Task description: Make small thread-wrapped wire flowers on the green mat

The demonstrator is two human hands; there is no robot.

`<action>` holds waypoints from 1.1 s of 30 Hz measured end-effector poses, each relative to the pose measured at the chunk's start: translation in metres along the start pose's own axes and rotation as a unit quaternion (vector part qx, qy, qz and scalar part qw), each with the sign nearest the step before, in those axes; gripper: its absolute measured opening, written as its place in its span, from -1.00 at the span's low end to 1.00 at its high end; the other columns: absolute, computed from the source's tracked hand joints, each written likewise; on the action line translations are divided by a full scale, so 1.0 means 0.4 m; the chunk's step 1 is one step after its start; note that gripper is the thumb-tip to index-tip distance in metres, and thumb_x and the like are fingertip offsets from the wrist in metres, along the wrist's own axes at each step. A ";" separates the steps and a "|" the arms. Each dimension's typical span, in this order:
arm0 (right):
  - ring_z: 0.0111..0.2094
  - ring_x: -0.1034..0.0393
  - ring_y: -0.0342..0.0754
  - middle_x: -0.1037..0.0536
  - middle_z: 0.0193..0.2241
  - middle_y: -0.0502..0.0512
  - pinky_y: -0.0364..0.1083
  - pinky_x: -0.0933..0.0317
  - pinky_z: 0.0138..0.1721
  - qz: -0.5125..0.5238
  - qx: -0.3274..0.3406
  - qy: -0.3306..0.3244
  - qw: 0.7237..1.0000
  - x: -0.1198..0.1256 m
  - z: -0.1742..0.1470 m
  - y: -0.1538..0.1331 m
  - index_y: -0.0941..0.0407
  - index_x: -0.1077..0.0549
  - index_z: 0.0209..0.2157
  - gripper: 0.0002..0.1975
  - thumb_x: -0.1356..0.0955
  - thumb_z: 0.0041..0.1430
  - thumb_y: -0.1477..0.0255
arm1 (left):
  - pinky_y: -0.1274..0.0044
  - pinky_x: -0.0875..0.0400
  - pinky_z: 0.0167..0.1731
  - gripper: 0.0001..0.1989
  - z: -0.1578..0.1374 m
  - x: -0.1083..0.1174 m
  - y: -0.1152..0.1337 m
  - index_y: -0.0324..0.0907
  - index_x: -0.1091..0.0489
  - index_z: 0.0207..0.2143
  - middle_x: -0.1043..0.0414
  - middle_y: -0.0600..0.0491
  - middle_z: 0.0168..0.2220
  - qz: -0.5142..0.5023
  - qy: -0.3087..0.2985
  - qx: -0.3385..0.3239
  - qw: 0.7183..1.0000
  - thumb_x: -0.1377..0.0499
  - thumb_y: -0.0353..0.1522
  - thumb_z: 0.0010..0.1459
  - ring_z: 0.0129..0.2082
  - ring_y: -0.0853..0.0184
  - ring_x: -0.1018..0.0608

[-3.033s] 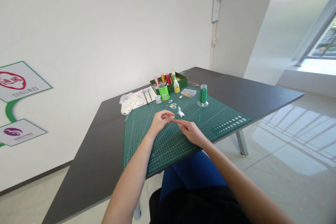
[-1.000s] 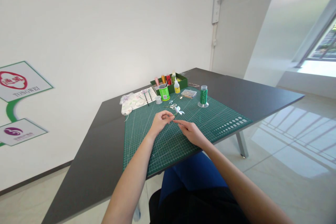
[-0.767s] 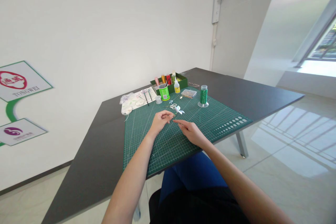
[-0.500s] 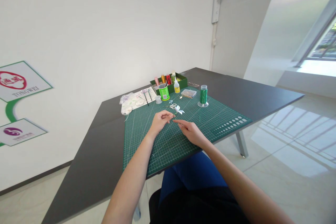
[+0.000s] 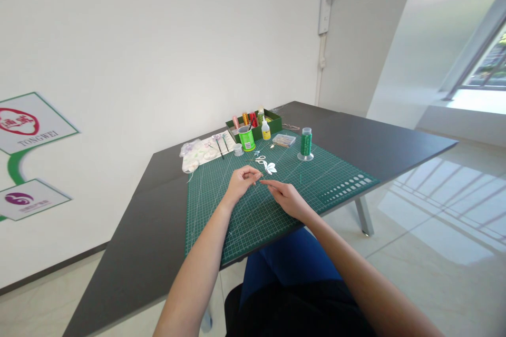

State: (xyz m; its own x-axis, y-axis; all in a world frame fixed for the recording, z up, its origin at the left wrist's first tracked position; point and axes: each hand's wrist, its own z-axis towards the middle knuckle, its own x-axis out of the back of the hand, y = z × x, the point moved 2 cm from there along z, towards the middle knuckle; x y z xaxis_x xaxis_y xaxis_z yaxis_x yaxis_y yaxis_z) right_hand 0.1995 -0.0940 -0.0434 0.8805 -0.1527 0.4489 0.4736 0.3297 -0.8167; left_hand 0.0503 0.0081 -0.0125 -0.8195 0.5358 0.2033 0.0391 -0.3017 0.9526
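Note:
A small white flower (image 5: 270,168) with pointed petals stands out just beyond my fingertips, above the green cutting mat (image 5: 213,210). My left hand (image 5: 242,181) is closed in a pinch at the flower's base; its stem is mostly hidden by the fingers. Close by on the right, my right hand (image 5: 287,197) has thumb and index finger pressed together, pointing at the left fingertips. Whatever thin thing lies between the right fingers is too small to make out. White-handled scissors (image 5: 260,159) lie on the mat just behind the flower.
A spool of green thread (image 5: 305,145) stands upright at the right. Farther back are a clear flat case (image 5: 284,140), a glue bottle (image 5: 265,130), a bright green can (image 5: 247,139) and a dark green box (image 5: 274,122) holding several thread spools. White material (image 5: 193,162) lies at the left.
The white flower has turned, its petals now spread differently and sitting slightly lower. Both hands stay in nearly the same place.

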 end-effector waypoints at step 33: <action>-0.61 -0.04 -0.18 -0.33 -0.61 -0.04 -0.17 0.02 -0.51 -0.006 -0.005 0.007 1.000 -0.001 0.002 0.004 0.23 -0.53 0.04 -0.57 -0.18 0.32 0.39 | 0.61 -0.15 -0.56 -0.63 0.002 0.004 -0.008 -0.27 -0.53 -0.29 -0.38 0.11 -0.58 -0.017 0.005 0.016 1.000 -0.38 -0.15 -0.02 -0.59 0.48 -0.34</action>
State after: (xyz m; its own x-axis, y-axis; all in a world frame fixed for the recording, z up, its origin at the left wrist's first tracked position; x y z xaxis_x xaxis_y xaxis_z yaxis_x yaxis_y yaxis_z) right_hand 0.1999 -0.0926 -0.0445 0.8745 -0.1698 0.4544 0.4850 0.3181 -0.8146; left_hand 0.0494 0.0105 -0.0149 -0.8267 0.5370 0.1677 0.0285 -0.2577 0.9658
